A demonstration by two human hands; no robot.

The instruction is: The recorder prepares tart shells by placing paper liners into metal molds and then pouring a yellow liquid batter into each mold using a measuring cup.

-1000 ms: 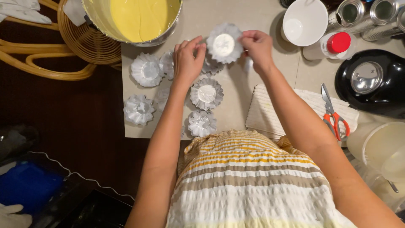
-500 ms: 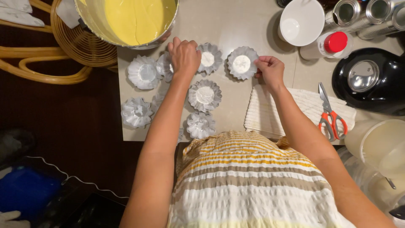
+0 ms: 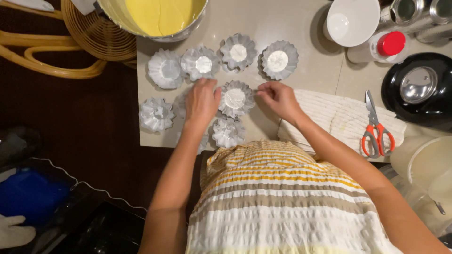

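Silver foil cups [image 3: 234, 98] sit on a beige counter [image 3: 301, 28], yellow batter [image 3: 160, 14] at eleven o'clock, orange-handled scissors [image 3: 376, 134] at three, and a yellow, tan and white striped dress [image 3: 282, 202] at six.

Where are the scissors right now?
The orange-handled scissors lie on the folded white towel, at the person's right, just below the black appliance.

Both arms reach forward, left hand [image 3: 201, 101] flat and palm-down, right hand [image 3: 278, 98] loosely curled.
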